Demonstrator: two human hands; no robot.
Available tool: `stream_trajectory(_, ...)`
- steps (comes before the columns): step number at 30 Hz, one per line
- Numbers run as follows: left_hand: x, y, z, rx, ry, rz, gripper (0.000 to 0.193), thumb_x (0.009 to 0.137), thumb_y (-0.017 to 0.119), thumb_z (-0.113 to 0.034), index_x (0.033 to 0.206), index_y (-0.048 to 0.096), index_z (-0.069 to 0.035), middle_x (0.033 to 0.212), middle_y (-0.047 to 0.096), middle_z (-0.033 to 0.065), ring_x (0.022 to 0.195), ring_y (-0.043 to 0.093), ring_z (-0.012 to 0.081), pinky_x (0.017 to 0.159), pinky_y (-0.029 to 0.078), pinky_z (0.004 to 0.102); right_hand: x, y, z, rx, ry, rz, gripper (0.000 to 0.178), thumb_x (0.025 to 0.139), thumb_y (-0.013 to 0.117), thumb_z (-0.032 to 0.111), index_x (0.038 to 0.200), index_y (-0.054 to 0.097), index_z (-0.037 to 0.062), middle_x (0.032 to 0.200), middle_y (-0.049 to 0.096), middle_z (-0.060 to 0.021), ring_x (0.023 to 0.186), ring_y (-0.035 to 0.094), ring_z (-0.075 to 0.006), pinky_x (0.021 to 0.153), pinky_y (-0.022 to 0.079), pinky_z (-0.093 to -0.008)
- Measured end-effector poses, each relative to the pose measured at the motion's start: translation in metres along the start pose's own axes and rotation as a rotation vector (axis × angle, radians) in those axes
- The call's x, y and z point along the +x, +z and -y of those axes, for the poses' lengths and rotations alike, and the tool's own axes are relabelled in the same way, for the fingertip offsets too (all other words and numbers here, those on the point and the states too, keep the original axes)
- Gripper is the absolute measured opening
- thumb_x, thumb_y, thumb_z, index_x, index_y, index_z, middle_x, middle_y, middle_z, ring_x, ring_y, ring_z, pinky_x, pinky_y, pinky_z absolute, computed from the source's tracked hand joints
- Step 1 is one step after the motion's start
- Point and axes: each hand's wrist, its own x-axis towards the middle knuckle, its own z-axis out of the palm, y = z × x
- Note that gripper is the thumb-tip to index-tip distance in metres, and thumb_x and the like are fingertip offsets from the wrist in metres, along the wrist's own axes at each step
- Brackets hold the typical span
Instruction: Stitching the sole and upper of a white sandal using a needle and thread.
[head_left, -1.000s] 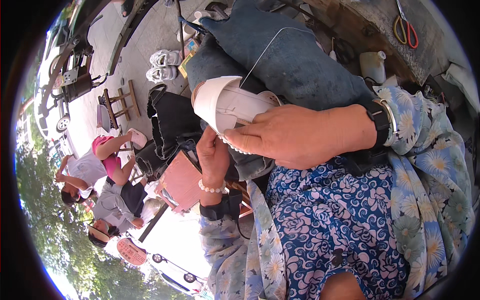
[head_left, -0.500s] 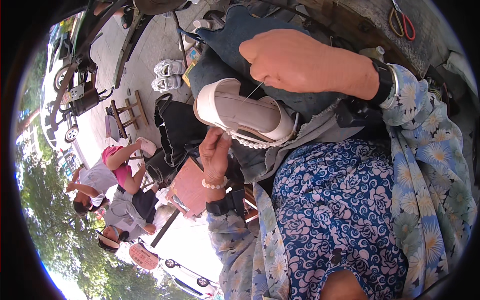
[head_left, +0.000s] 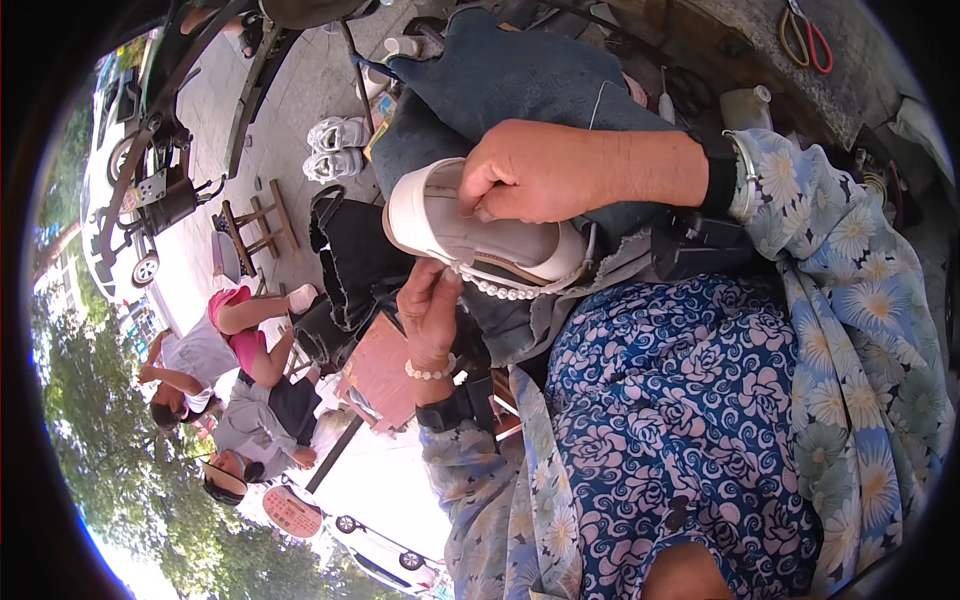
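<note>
A white sandal [head_left: 412, 212] lies across my lap on a dark blue-grey leather cloth [head_left: 530, 70]. A string of pearl-like beads [head_left: 505, 291] runs along its near side. My left hand [head_left: 428, 318] pinches the sandal's near edge, where the bead strap meets the white upper. Over the sandal's opening, my right hand [head_left: 535, 172] is closed, its thumb and forefinger pressed together near the insole; what sits between them is hidden. A thin pale thread [head_left: 602, 95] loops over the cloth beyond my right wrist.
Red-and-yellow-handled scissors [head_left: 808, 48] lie at the far right. A white-handled tool [head_left: 666, 103] stands behind my right forearm. White sneakers [head_left: 336, 148], a wooden stool [head_left: 262, 228] and a black metal machine [head_left: 160, 185] are on the left. Two people [head_left: 245, 415] sit beyond a pinkish board [head_left: 382, 375].
My right hand has come down and left, from above the sandal's far side into its opening. The thread that stretched from it to the insole no longer shows there. My left hand keeps its pinch.
</note>
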Motion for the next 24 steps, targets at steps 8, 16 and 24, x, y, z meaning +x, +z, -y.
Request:
stream_trajectory(8,-0.017,-0.014,-0.011,0.136,0.087,-0.047,0.012,0.082,0.058,-0.001,0.093,0.063,0.001,0.083,0.063,0.0038,0.075,0.056,0.0086,0.068,0.044,0.0221,0.014,0.014,0.023,-0.078,-0.111,-0.001,0.017,0.073,0.059,0.007,0.088,0.066,0.0008,0.078,0.063,-0.0175,0.070,0.063,-0.0301,0.064,0.048,-0.0339)
stream_trajectory(16,-0.014,-0.009,-0.004,0.311,0.287,-0.111,0.015,0.076,0.063,-0.004,0.090,0.063,-0.001,0.081,0.063,0.0141,0.074,0.061,0.0291,0.065,0.048,0.0324,0.008,0.025,0.006,0.078,0.237,0.087,0.014,0.077,0.054,-0.002,0.087,0.063,-0.0027,0.067,0.060,-0.0043,0.052,0.054,-0.0085,0.048,0.042,-0.0241)
stream_trajectory(24,-0.016,0.012,-0.021,0.523,0.395,-0.287,0.012,0.066,0.056,-0.001,0.078,0.056,-0.001,0.077,0.055,0.0160,0.073,0.056,0.0366,0.062,0.047,0.0417,0.015,0.020,0.009,0.208,0.351,0.074,0.020,0.071,0.058,-0.003,0.090,0.061,-0.0041,0.070,0.062,-0.0072,0.053,0.059,-0.0119,0.044,0.045,-0.0243)
